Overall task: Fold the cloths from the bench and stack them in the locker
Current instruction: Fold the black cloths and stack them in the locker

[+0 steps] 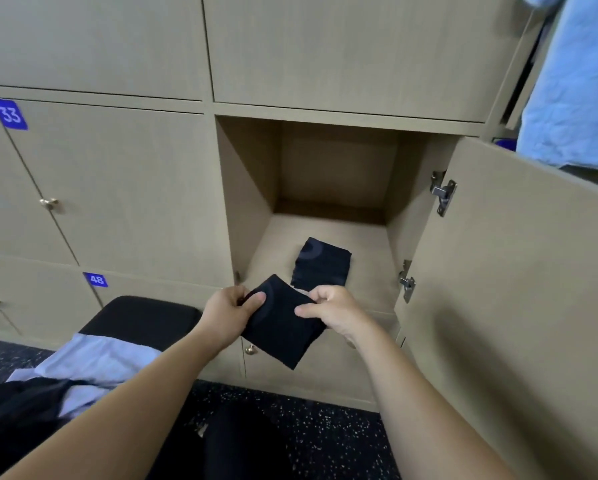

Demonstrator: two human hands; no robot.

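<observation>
A folded black cloth [282,332] hangs in the air just in front of the open locker [325,233], tilted like a diamond. My left hand [230,315] pinches its left corner and my right hand [332,311] pinches its right edge. Inside the locker, a stack of folded black cloths [321,263] lies on the floor of the compartment, a little right of centre. At the lower left the black padded bench [141,318] carries a light grey cloth [96,363] and a dark cloth [16,407] in loose heaps.
The locker door [512,306] stands swung open on the right, with two metal hinges. Closed locker doors numbered 33 and 48 fill the left side. A light blue cloth [574,81] hangs at the upper right. The floor is dark speckled rubber.
</observation>
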